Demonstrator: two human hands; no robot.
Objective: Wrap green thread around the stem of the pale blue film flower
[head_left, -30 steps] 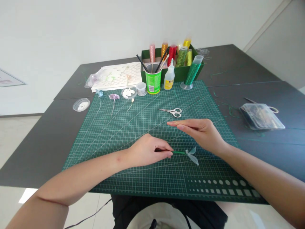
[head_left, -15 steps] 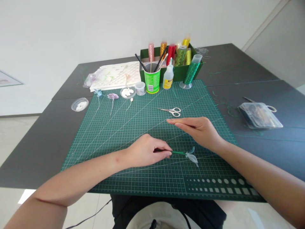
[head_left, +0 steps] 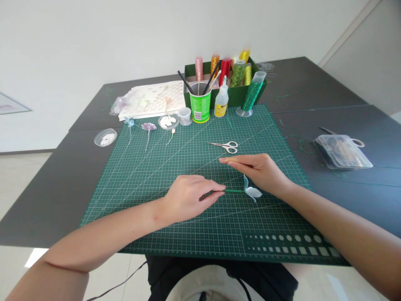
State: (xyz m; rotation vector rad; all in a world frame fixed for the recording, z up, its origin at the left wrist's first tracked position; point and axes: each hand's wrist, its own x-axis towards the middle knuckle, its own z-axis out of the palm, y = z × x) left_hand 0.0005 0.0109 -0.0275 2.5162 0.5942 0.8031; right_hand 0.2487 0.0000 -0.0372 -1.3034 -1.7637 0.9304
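Note:
My left hand (head_left: 192, 194) is closed above the cutting mat (head_left: 150, 234), thumb and fingers pinching the green stem of an artificial flower (head_left: 253, 192). Pale blue-white petals stick out to the right of the fingertips, below my right hand (head_left: 255, 167). The fingers of that right hand are pressed together in a pinch pointing left; whatever may be between the tips is too fine to make out. Just beyond it lie small scissors (head_left: 228, 146) with white handles, apart from the fingers.
At the back stand a green can (head_left: 200, 109) of tools, a glue bottle (head_left: 221, 102), a green thread spool (head_left: 253, 94) and a box (head_left: 188, 71) of spools. Small finished flowers (head_left: 148, 127) and dishes of white pieces (head_left: 105, 138) lie left. A clear case (head_left: 343, 151) sits right.
My left hand has turned the flower and raised it slightly away from me, so its petals now point differently. My right hand has shifted barely, keeping its pinch.

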